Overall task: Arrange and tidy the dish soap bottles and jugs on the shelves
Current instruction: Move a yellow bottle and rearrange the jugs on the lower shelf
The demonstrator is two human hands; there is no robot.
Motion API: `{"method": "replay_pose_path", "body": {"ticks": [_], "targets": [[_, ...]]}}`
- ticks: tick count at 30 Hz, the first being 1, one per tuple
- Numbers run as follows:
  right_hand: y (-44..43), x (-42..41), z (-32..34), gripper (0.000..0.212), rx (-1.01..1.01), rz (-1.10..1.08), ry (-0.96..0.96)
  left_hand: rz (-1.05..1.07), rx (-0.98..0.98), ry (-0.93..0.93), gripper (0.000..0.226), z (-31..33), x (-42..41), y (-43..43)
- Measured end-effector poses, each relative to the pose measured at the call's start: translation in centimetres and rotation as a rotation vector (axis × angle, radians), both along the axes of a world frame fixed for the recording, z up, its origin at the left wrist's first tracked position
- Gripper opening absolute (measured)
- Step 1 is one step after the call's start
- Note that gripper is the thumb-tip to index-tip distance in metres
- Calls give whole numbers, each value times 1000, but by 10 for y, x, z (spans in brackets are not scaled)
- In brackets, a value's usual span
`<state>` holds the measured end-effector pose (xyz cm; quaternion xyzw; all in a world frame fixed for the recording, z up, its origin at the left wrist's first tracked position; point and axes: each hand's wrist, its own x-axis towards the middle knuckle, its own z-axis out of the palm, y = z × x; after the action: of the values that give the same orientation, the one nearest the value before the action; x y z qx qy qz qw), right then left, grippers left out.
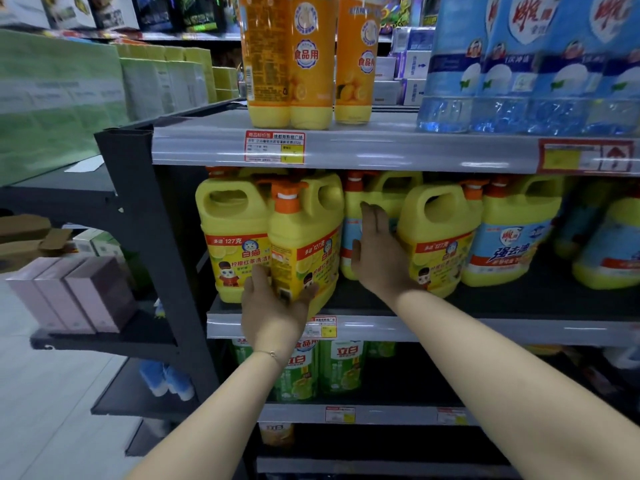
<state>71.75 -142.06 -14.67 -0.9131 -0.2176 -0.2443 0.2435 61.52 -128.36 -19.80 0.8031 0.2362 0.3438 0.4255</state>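
A yellow dish soap jug [304, 244] with an orange pump stands turned at an angle near the front of the middle shelf [485, 329]. My left hand [273, 306] grips its lower corner, thumb and fingers curled round the base. Another yellow jug [232, 237] stands just left of it. My right hand [377, 251] reaches into the gap to the right with straight fingers, between the held jug and a third yellow jug [440, 237]. A blue-labelled yellow jug [512, 237] stands further right.
Orange bottles [294, 60] and blue bottles [519, 64] stand on the upper shelf. Green bottles [332, 368] fill the shelf below. A black shelf post [145, 220] rises at the left, with boxed goods on the neighbouring rack [76, 289].
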Motion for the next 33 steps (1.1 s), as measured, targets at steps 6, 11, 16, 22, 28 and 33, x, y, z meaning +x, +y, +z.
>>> {"method": "replay_pose_path", "body": {"ticks": [6,11,16,22,28,33], "targets": [[18,21,20,69,-174,-22,38,33,-9,-57,60,-1,-5,-5],[17,34,33,64,-300,-47,43,45,7,-43,60,-2,-5,-3],[12,32,25,62,-293,-24,-13,57,4,-37,64,-2,-5,-4],[-4,21,16,63,-263,14,-75,71,24,-18,69,-4,-2,-3],[2,20,14,32,-167,-40,-211,68,24,-11,66,-2,2,-5],[18,28,26,45,-265,-166,-84,70,46,-3,70,-2,3,-5]]}}
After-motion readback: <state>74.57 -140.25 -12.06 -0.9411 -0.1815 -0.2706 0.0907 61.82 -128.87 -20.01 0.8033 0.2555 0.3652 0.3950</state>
